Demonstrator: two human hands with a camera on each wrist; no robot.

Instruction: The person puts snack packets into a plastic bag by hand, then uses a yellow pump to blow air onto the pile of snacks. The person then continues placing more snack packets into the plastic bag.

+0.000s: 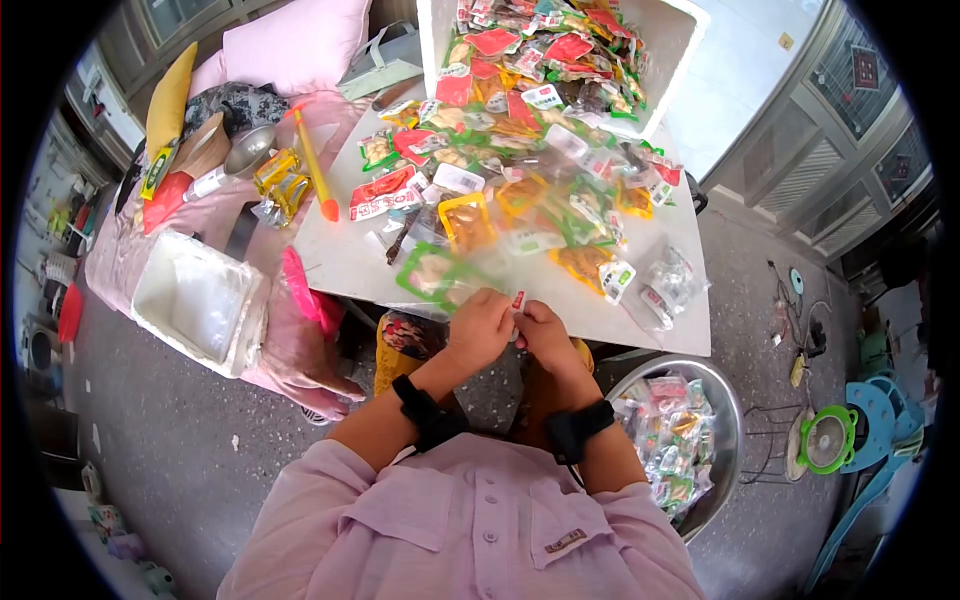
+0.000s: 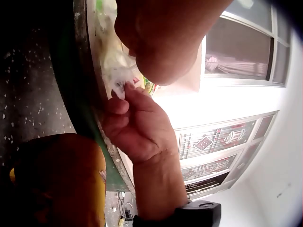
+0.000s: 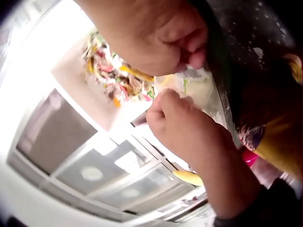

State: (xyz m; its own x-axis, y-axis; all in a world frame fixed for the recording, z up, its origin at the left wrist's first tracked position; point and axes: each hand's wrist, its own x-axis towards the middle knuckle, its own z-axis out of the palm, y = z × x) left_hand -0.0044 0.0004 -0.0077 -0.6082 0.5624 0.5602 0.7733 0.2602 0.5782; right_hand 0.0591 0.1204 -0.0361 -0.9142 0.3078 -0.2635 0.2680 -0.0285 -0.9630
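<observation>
Both hands meet at the near edge of the white table [image 1: 680, 320]. A clear plastic bag [image 2: 122, 75] is between them. My left hand [image 1: 480, 325] grips its edge with curled fingers. Close beside it, my right hand [image 1: 543, 332] pinches the bag between thumb and fingers, as the left wrist view shows. A small red-and-white printed piece [image 1: 518, 300] shows between the hands. Just beyond the left hand lies a green-edged packet [image 1: 428, 272] of pale food. An orange-edged food packet [image 1: 467, 222] and several others lie farther in.
A white foam box [image 1: 678, 60] at the table's back spills colourful packets. A metal basin [image 1: 735, 440] of packets stands on the floor at right. At left, a white foam tub [image 1: 190, 300] and a yellow-orange pump-like tube [image 1: 313, 165] lie on a pink cover.
</observation>
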